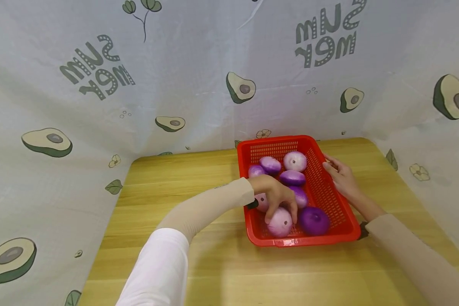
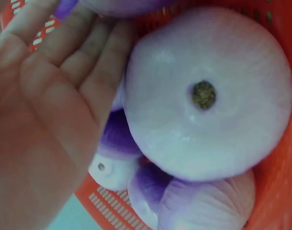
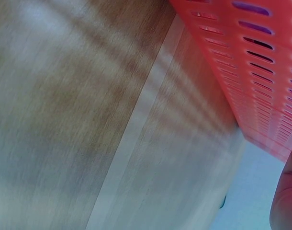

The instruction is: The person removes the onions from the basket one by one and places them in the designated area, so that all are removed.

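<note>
Presently: left hand (image 1: 276, 194) on a pale purple onion (image 1: 280, 226), right hand (image 1: 343, 178) on the red slotted basket (image 1: 302, 242)

At least eight onions show, all inside the basket, which sits on the wood-grain table (image 1: 149, 221). The pale purple onion lies at the basket's near end, just beside a dark purple onion (image 1: 315, 221). My reading: hold on one onion made, basket steadied, lifting clear of the rim not yet done. Start or end of the work, cannot tell.

Left hand: fingers bent down round the pale purple onion, thumb on the opposite side; grip firmness unclear, fingertips hidden in the left wrist view. Right hand: pinches the right rim, thumb uppermost; barely shows in the right wrist view, beside the slotted outer wall.
</note>
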Available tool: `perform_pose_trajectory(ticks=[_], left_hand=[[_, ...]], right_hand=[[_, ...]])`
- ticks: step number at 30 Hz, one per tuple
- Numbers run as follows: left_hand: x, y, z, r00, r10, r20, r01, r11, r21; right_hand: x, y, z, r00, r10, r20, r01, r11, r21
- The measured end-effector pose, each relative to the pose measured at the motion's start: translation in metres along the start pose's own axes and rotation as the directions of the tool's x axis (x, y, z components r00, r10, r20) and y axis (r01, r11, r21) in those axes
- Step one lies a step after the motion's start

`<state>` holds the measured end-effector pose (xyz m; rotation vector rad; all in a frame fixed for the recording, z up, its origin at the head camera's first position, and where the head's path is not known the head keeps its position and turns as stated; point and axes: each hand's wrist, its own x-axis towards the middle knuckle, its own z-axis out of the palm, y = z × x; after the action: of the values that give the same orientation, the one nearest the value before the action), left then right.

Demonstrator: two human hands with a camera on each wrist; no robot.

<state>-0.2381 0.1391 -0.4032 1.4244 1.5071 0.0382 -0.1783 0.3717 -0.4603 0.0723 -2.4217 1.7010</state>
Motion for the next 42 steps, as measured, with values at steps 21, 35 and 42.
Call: perform_pose_trajectory(ticks=[21,35,42], left_hand=[[-0.046,-0.021,-0.012,0.88,0.203,-0.429,-0.328,0.913,-0.242],[-0.083,-0.04,-0.005,0.648,0.074,-0.758,-0.428,0.859,-0.281],[-0.096,-0.053,0.005,0.523,-0.04,-0.851,-0.382,0.882,-0.276]], right_hand=[[0.001,0.004,-0.001,1.0,0.013,-0.022,-0.014,1.0,-0.02],[0.0,0.001,-0.003,1.0,0.02,-0.012,-0.02,0.998,-0.056],[0.002,0.0,-0.001,0.999,0.04,0.011,-0.039,0.999,-0.021]])
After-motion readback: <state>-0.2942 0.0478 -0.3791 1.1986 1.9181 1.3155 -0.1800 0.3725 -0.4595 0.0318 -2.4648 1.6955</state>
